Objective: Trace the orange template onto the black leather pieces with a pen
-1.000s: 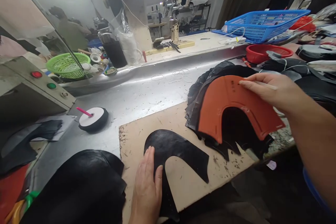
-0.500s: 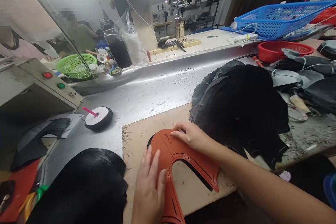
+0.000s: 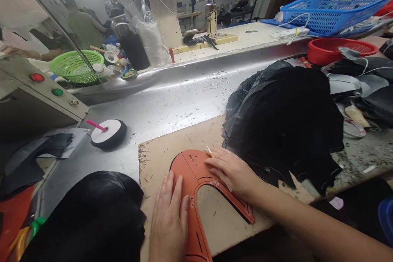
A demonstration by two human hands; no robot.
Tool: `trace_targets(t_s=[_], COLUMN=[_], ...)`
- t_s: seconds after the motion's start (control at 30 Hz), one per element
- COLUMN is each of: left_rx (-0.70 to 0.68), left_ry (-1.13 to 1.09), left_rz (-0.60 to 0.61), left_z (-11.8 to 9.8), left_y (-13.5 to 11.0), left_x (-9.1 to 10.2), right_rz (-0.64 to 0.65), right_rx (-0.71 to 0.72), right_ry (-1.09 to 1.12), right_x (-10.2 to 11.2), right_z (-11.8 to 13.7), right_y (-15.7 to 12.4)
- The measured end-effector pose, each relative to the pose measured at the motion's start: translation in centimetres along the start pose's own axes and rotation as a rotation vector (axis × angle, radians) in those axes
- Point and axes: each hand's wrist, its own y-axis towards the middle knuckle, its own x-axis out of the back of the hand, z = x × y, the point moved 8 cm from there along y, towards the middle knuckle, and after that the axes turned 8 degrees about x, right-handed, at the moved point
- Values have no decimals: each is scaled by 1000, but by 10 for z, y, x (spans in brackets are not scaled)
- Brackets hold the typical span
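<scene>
A horseshoe-shaped orange template [image 3: 187, 168] with slots and printed marks lies on a tan board [image 3: 159, 151]. A thin edge of black material [image 3: 171, 163] shows beneath its outer curve. My left hand [image 3: 170, 213] rests on the template's left arm, fingers stretched out and holding nothing. At the upper right of the curve, my right hand [image 3: 233, 172] touches the template. A thin pen [image 3: 210, 150] with a pale tip sticks out from its fingers, pointing up and left; the rest of the pen is mostly hidden.
Black cut pieces are stacked in a large pile [image 3: 282, 110] at right and another pile [image 3: 89, 217] at left. A tape roll [image 3: 109, 133] with a pink stick stands beyond the left pile. Baskets, blue [image 3: 331, 12], red [image 3: 337, 51] and green [image 3: 72, 65], line the back.
My right hand has flattened somewhat onto the template, and the pen tip now shows plainly. The template lines up more closely over the black piece. My left hand stays on it. The view has shifted slightly.
</scene>
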Motion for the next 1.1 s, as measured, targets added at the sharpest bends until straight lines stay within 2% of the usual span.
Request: trace_targets(t_s=[0.43,0.63,0.73,0.83,0.93,1.03,1.1], left_rx=[-17,-21,5,29,33,32,31], left_ry=[-34,-11,-46,-79,-99,-112,-113], left_rz=[36,51,52,48,50,46,40], left_z=[1,-1,1,3,4,3,2], left_y=[3,3,2,0,-1,-1,-1], left_x=[-1,-1,-3,-5,-6,-5,-4], right_rz=[-15,106,104,102,236,323,321], right_rx=[24,25,0,6,-76,-174,-154], right_ry=[-102,-131,-26,256,492,494,445], right_x=[-2,-6,3,10,-5,-23,-27], right_z=[3,0,4,23,38,41,42], right_y=[0,-6,-3,5,11,10,10])
